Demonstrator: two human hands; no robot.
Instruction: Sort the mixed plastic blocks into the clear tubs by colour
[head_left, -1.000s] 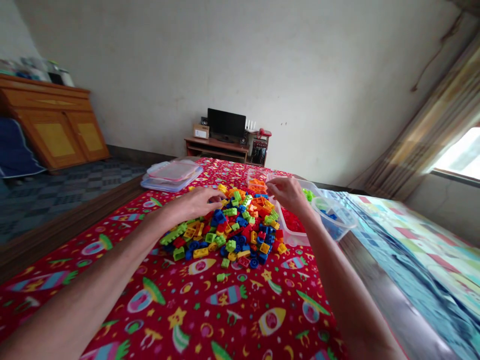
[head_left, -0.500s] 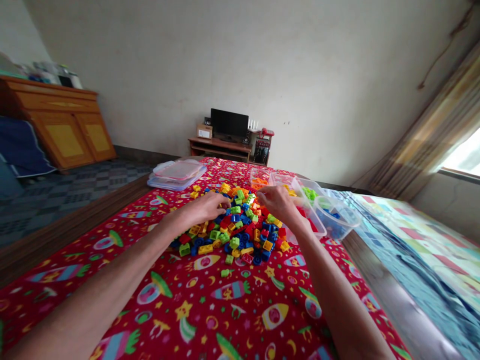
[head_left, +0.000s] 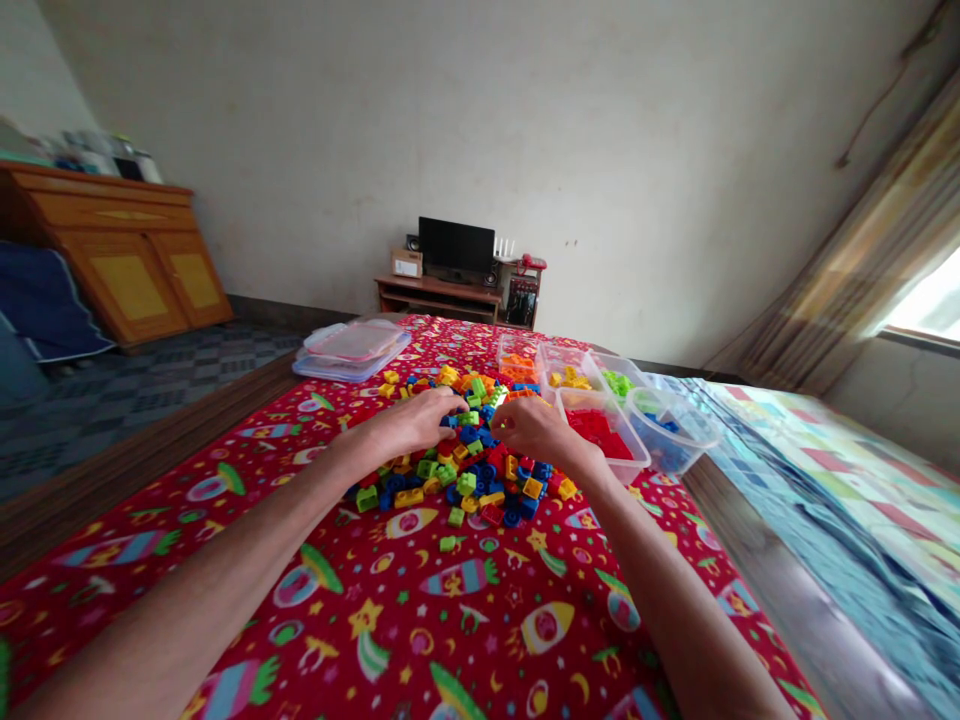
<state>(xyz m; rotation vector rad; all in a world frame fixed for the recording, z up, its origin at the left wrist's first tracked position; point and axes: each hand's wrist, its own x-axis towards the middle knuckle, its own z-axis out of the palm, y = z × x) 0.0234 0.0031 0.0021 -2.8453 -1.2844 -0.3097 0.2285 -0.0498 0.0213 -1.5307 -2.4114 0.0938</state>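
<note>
A heap of small plastic bricks (head_left: 469, 470) in red, blue, yellow, green and orange lies on a red cloth with rocket prints (head_left: 420, 620). My left hand (head_left: 416, 422) rests on the heap's far left side, its fingers curled down into the bricks. On the right side of the heap my right hand (head_left: 536, 430) is bent over the bricks, fingertips pinched among them. What either hand holds is hidden. Just right of the heap stands a clear tub of red bricks (head_left: 604, 435).
More clear tubs stand behind: orange bricks (head_left: 516, 362), yellow bricks (head_left: 568, 372), green bricks (head_left: 619, 380), blue bricks (head_left: 667, 432). Stacked clear lids (head_left: 352, 348) lie far left. A dark wooden edge (head_left: 757, 560) borders the cloth on the right, and a patterned quilt (head_left: 847, 490) lies beyond it.
My right hand has come back from over the tubs to the right side of the heap. My left hand has shifted slightly right across the heap.
</note>
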